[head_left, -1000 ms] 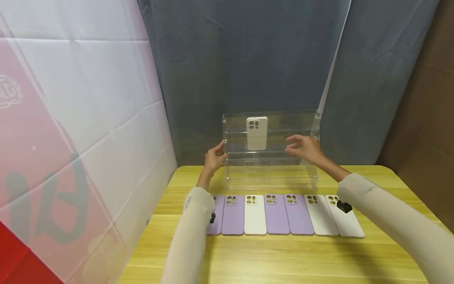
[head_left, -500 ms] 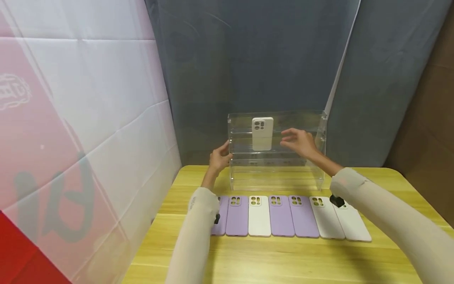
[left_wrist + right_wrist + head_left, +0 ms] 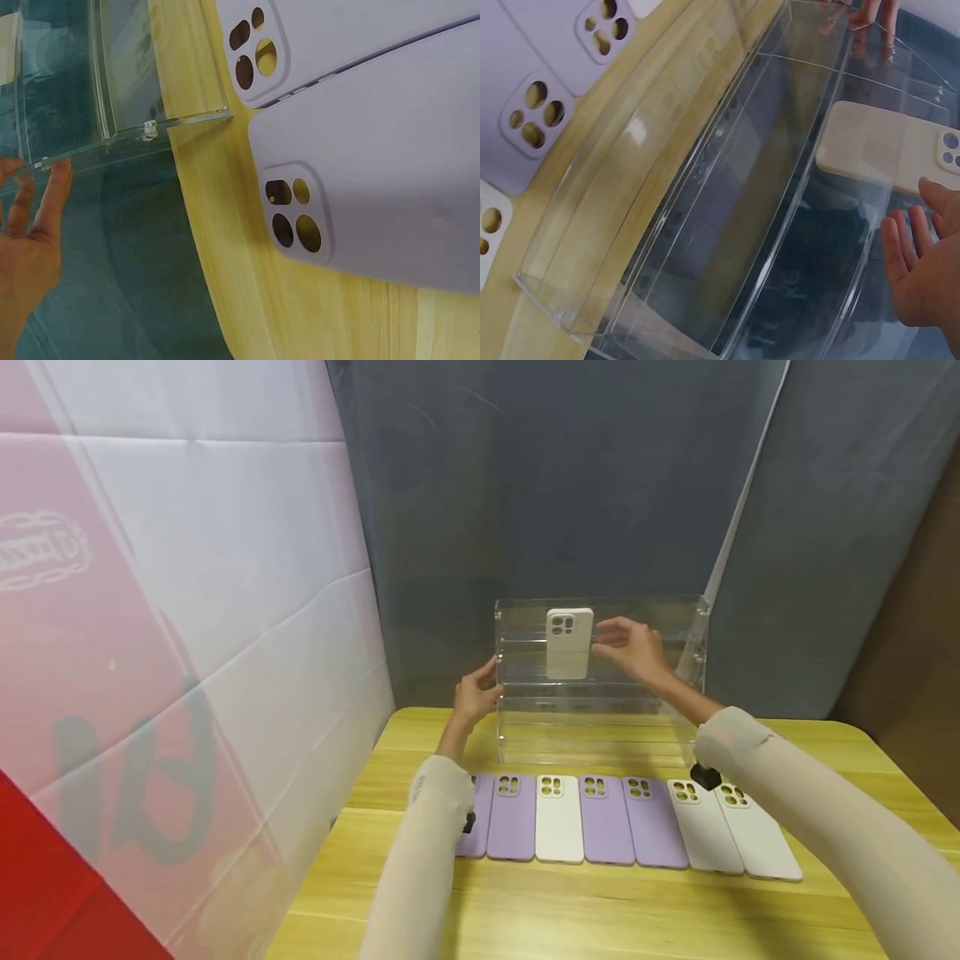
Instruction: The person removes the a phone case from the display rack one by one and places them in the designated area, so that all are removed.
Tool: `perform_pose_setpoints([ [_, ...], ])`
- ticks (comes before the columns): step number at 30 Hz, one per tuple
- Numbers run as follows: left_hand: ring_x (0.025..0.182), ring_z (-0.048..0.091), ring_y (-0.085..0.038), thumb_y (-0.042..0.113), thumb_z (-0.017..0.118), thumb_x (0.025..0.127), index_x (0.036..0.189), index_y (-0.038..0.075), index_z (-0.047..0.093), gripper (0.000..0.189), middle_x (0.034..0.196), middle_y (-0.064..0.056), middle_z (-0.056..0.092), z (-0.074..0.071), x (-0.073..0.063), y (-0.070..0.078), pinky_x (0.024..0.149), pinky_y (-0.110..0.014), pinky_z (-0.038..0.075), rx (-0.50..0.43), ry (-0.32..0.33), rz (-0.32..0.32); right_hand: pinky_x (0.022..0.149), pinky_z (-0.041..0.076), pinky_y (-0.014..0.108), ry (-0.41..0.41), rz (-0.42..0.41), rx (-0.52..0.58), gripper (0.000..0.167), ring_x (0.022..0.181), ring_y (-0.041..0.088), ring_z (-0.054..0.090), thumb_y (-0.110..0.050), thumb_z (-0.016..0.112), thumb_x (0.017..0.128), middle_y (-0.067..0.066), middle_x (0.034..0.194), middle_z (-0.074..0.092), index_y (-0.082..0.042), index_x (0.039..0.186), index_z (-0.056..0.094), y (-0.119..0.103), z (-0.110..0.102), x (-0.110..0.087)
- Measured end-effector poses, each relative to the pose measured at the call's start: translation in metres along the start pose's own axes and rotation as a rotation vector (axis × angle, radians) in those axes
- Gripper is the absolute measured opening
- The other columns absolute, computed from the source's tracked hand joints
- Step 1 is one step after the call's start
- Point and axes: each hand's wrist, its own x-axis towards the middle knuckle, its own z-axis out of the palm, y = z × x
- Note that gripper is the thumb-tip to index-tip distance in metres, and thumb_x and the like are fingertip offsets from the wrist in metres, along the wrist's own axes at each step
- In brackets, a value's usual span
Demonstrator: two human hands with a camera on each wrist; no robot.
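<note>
A white phone case point(image 3: 568, 645) leans upright in the upper part of a clear acrylic stepped rack point(image 3: 596, 752). My right hand point(image 3: 636, 652) is just right of this case, its fingers apart and loosely bent, holding nothing. In the right wrist view its thumb tip overlaps the case's edge; whether it touches I cannot tell. With fingertips against the rack's left side panel, my left hand point(image 3: 477, 695) steadies the rack; its fingers look fairly straight. In front lies a row of flat phone cases, among them a purple one point(image 3: 512, 818) and a white one point(image 3: 558, 818).
The wooden table point(image 3: 570, 910) carries the rack and the row of cases. Grey cloth point(image 3: 562, 485) hangs behind it. A white and pink printed sheet point(image 3: 277, 527) stands along the left, and brown cloth point(image 3: 900, 635) along the right.
My right hand has moved left and slightly up, closer to the standing white case. My left hand stays at the rack's side. The whole head view has shifted, with everything drifting right.
</note>
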Motion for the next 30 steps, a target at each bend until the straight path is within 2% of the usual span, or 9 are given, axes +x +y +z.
perform_pose_setpoints([
  [6, 0.109, 0.071, -0.038, -0.001, 0.069, 0.096, 0.154, 0.03, 0.05, 0.069, 0.149, -0.015, 0.058, 0.003, -0.001, 0.003, 0.075, -0.031, 0.067, -0.005, -0.003, 0.009, 0.094, 0.061, 0.055, 0.006, 0.011, 0.019, 0.046, 0.109, 0.042, 0.072, -0.01, 0.078, 0.094, 0.024, 0.126, 0.07, 0.003, 0.135, 0.063, -0.005, 0.001, 0.007],
  [11, 0.107, 0.072, -0.039, 0.0, 0.069, 0.095, 0.154, 0.031, 0.05, 0.069, 0.149, -0.014, 0.058, 0.006, -0.001, 0.003, 0.071, -0.028, 0.066, -0.009, -0.007, 0.004, 0.09, 0.062, 0.054, 0.02, 0.004, 0.018, 0.045, 0.107, 0.043, 0.072, -0.006, 0.076, 0.095, 0.025, 0.124, 0.07, 0.006, 0.136, 0.062, -0.005, 0.004, 0.01],
  [13, 0.106, 0.073, -0.037, 0.0, 0.07, 0.095, 0.154, 0.031, 0.051, 0.069, 0.148, -0.013, 0.059, 0.01, -0.001, 0.004, 0.07, -0.028, 0.066, -0.015, -0.013, 0.006, 0.085, 0.065, 0.05, 0.024, 0.011, 0.016, 0.044, 0.104, 0.043, 0.073, -0.006, 0.075, 0.095, 0.026, 0.124, 0.07, 0.006, 0.135, 0.062, -0.005, 0.003, 0.009],
  [16, 0.104, 0.073, -0.035, 0.0, 0.07, 0.095, 0.153, 0.031, 0.051, 0.069, 0.147, -0.012, 0.06, 0.014, -0.001, 0.005, 0.07, -0.027, 0.066, -0.02, -0.02, 0.007, 0.074, 0.067, 0.032, 0.023, 0.038, 0.031, 0.043, 0.102, 0.042, 0.073, -0.005, 0.074, 0.096, 0.027, 0.124, 0.07, 0.006, 0.135, 0.062, -0.004, 0.001, 0.008],
  [18, 0.105, 0.073, -0.034, 0.0, 0.07, 0.095, 0.153, 0.031, 0.051, 0.069, 0.146, -0.012, 0.061, 0.017, -0.001, 0.005, 0.071, -0.027, 0.066, -0.016, -0.024, 0.011, 0.068, 0.064, 0.021, 0.023, 0.052, 0.046, 0.042, 0.101, 0.043, 0.074, -0.003, 0.073, 0.096, 0.027, 0.124, 0.07, 0.007, 0.135, 0.061, -0.003, 0.0, 0.008],
  [20, 0.105, 0.074, -0.034, 0.0, 0.07, 0.095, 0.153, 0.031, 0.051, 0.069, 0.145, -0.012, 0.062, 0.02, -0.001, 0.006, 0.071, -0.028, 0.066, -0.01, -0.026, 0.015, 0.065, 0.061, 0.014, 0.026, 0.061, 0.059, 0.041, 0.1, 0.044, 0.074, -0.002, 0.073, 0.096, 0.028, 0.123, 0.07, 0.008, 0.134, 0.061, -0.002, -0.002, 0.007],
  [30, 0.116, 0.069, -0.036, 0.002, 0.069, 0.097, 0.155, 0.03, 0.049, 0.067, 0.149, -0.016, 0.058, 0.022, -0.004, 0.011, 0.078, -0.031, 0.067, 0.005, -0.043, 0.009, 0.064, 0.061, 0.013, 0.063, 0.066, 0.068, 0.038, 0.097, 0.044, 0.074, -0.001, 0.074, 0.095, 0.028, 0.121, 0.071, 0.008, 0.13, 0.063, -0.003, -0.013, 0.004],
])
